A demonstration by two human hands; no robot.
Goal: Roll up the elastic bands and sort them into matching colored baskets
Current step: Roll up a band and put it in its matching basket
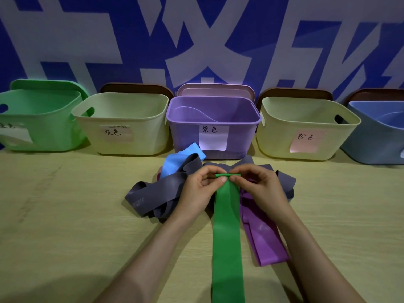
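Note:
A long green elastic band lies flat on the table, running from the near edge up to my hands. My left hand and my right hand both pinch its far end, which is folded over into a small roll. Under and around my hands lies a pile of bands: a grey band, a blue band and a purple band. A bit of pink shows at the pile's left. The green basket stands at the far left of the row.
Along the wall stand a cream basket with a grey label, a purple basket, a cream basket with a pink label and a blue basket. Lids lean behind them. The wooden table stretches left and right.

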